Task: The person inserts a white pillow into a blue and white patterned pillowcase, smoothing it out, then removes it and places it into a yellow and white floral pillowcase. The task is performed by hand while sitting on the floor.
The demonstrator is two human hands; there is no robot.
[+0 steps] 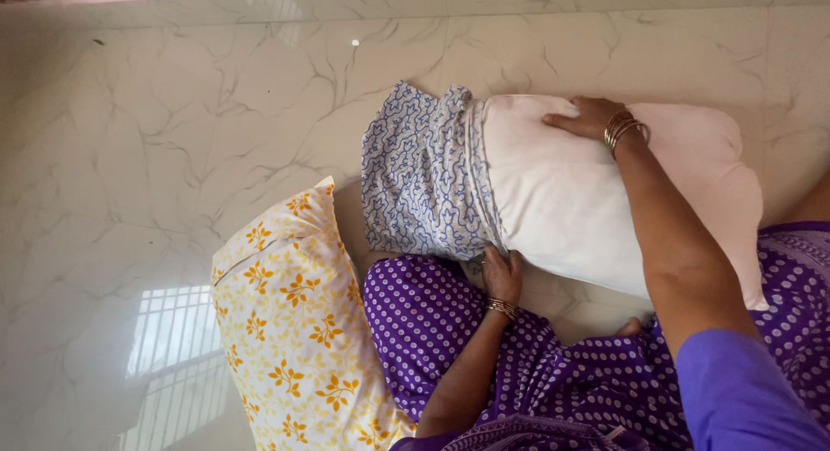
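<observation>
While the right hand point(590, 116) lies flat with fingers spread on the soft white pillow point(596, 191), the left hand point(502, 274) pinches the blue patterned cloth pillowcase point(419, 174) edge.

Bright, soft daylight, pic evenly lit w/ warm tint. Glossy marble floor point(173, 157) mirrors a barred window point(177, 347) at lower left as pale glare; small hotspot near top centre. Shadows faint, soft under the white pillow point(588, 209). Focus sharp overall, slight softness at frame edges, no motion blur.
</observation>
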